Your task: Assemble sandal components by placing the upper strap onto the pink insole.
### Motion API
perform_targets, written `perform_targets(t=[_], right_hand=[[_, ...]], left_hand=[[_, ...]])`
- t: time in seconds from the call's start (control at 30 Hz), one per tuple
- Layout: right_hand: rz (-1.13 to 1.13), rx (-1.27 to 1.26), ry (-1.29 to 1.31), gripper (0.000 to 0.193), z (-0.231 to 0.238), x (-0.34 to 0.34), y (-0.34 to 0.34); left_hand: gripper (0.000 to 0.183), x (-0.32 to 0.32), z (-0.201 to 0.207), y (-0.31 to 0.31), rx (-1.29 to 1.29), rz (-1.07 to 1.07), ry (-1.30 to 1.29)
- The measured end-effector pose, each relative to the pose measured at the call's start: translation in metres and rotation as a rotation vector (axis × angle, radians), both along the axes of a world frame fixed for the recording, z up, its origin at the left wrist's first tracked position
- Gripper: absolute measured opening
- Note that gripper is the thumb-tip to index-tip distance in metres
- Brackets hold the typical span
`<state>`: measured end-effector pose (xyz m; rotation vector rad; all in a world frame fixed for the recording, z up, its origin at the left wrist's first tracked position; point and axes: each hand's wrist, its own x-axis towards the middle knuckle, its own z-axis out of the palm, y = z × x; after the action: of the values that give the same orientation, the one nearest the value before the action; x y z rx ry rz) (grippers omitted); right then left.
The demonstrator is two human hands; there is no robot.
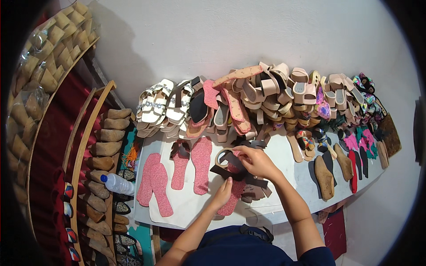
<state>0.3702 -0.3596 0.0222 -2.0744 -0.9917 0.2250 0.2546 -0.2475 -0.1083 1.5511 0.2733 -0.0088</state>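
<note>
Two bare hands met over the middle of a pale, curved-edged surface [277,195]. The left hand [223,195] pinched the lower edge of a dark brown, flat strap piece [234,174], its thumb lying on top, perhaps to steady the piece from below. The right hand [257,163] had its fingers curled together at the strap piece's upper right side; I could not tell what, if anything, lay between their tips. A tan-rimmed, round ring [218,156] showed just beside the strap piece, though whether it was held or resting was unclear.

Beneath the hands, a pink speckled, sole-shaped piece [230,206] was partly covered. More pink speckled soles [201,166] lay flat and mostly apart to the left, likely so that each could be picked up singly; another dark strap [181,149] sat across the top of one. Beige and white finished-looking sandals [155,103] were heaped along the wall, probably to free the front for handwork. Brown wooden shoe lasts [325,177] lay on the right, well apart from the hands.
</note>
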Motion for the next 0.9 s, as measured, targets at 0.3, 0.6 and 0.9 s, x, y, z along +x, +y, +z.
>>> perform_targets(t=[0.3, 0.6, 0.9], right_hand=[[0.215, -0.017, -0.426, 0.030, -0.009, 0.023, 0.019], [0.276, -0.047, -0.680, 0.018, -0.003, 0.023, 0.027], [0.445, -0.404, -0.733, 0.026, -0.001, 0.031, 0.029]], left_hand=[[0.055, 0.001, 0.034, 0.009, -0.027, -0.080, 0.106], [0.054, -0.001, 0.029, 0.022, 0.243, -0.086, 0.109], [0.045, -0.001, 0.011, 0.024, 0.404, -0.004, 0.096]])
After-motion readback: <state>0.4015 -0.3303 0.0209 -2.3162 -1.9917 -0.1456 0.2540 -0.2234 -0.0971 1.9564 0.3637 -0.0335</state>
